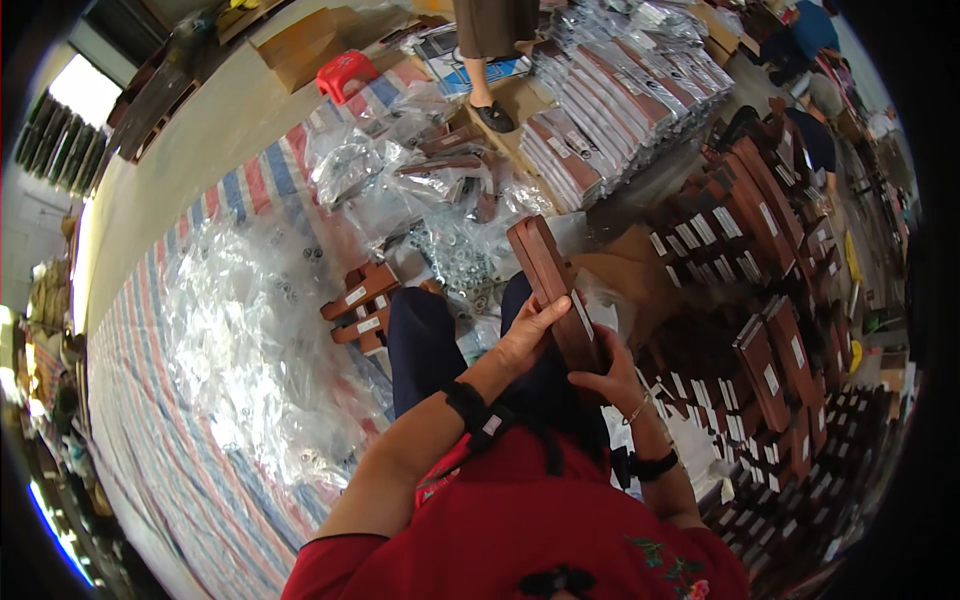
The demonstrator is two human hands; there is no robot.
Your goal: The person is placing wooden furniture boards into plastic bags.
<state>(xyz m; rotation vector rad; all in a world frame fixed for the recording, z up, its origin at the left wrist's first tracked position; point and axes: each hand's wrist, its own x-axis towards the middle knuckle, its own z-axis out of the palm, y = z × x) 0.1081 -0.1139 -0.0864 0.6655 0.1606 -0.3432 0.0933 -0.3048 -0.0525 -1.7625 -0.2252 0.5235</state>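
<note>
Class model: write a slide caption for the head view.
Left hand and right hand hold a long brown item; clear plastic bags lie heaped on a striped sheet at left.

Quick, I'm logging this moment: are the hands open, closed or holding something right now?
Left hand: closed on the middle of the brown piece.
Right hand: holding its lower end.

Well left of the left grip (528, 338), pale concrete floor (185, 178) ran toward a white wall (42, 212) and glaring window (86, 90).
</note>
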